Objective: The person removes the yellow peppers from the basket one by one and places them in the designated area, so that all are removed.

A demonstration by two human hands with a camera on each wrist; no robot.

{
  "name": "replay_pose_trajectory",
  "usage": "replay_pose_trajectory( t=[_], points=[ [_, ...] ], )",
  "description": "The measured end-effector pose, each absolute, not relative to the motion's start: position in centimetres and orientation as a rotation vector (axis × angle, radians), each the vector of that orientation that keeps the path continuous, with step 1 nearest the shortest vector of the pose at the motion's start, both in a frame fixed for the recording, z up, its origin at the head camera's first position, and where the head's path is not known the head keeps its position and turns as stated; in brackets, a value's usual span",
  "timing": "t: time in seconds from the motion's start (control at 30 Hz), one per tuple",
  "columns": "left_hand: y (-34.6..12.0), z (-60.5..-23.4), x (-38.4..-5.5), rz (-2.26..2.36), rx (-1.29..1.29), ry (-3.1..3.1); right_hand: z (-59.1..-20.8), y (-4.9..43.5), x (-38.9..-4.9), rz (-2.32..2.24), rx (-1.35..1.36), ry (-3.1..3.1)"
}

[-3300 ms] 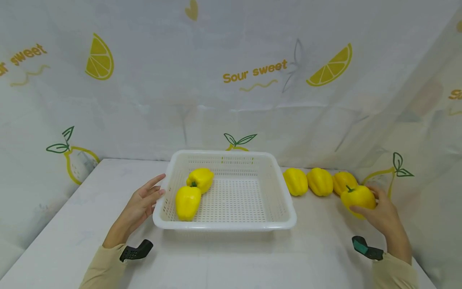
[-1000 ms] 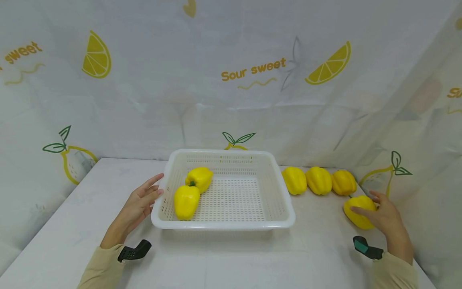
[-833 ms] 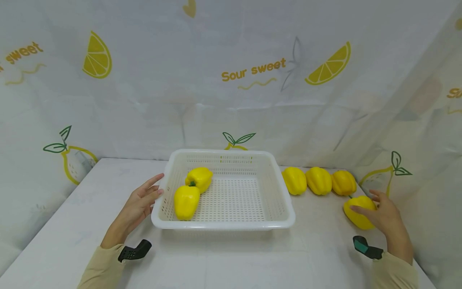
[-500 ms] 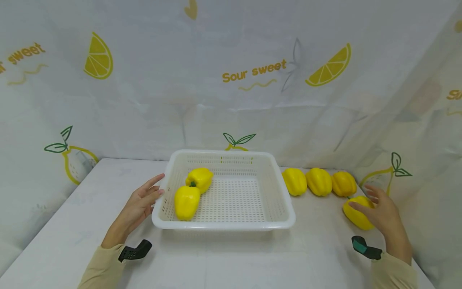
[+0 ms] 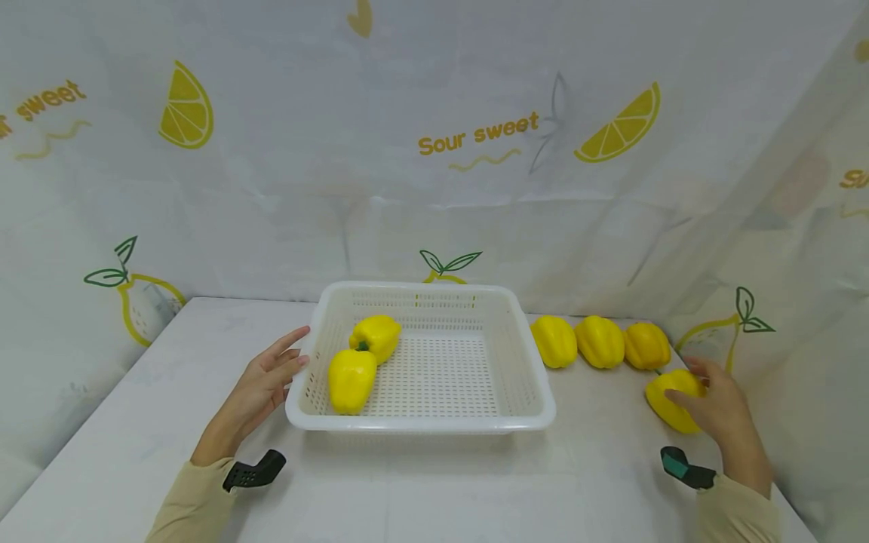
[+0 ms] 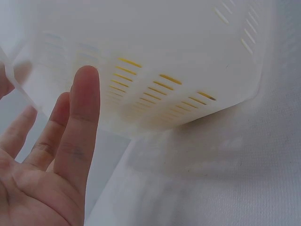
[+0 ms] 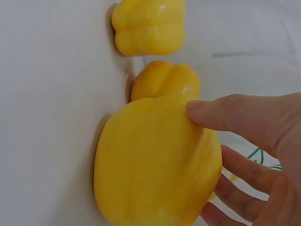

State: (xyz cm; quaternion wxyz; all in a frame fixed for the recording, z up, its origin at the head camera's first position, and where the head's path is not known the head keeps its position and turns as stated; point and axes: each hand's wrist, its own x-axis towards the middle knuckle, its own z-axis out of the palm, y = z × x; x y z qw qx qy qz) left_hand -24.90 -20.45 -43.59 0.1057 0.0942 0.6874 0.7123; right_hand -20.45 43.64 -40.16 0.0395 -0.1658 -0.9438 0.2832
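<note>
**A grip at the right, a loose spread at the left**

Head view: My right hand (image 5: 723, 403) holds a yellow pepper (image 5: 672, 403), which lies on the right side of the bench (image 5: 434, 490). Beyond it, a left row pepper (image 5: 554, 342), a middle row pepper (image 5: 600, 342) and a right row pepper (image 5: 647, 345) lie side by side. In the left part of the white basket (image 5: 421, 424), a front pepper (image 5: 351, 382) and a rear pepper (image 5: 376, 338) touch each other. My left hand (image 5: 258, 388) is at the basket's left rim, its fingers apart and relaxed.

Left wrist view: My extended fingers stand before the basket wall, where yellow shows through the slots (image 6: 170, 79); whether every fingertip makes contact, I cannot tell.

Right wrist view: My thumb (image 7: 211, 113) presses one side of the held pepper, with my other fingers on the opposite side. Two more peppers appear behind it, the nearer partly hidden.
</note>
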Motion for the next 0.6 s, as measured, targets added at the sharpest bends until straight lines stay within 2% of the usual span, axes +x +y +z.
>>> replay_pose_trajectory(
  t=[0.23, 0.6],
  points=[
    [-20.5, -43.7, -24.9, 2.108, 0.287, 2.008, -40.1, 43.5, -20.4, 0.897, -0.560, -2.877],
    [-20.4, -43.6, -24.9, 2.093, 0.270, 2.032, -39.2, 42.9, -20.0, 0.880, -0.395, -2.876]
  ],
)
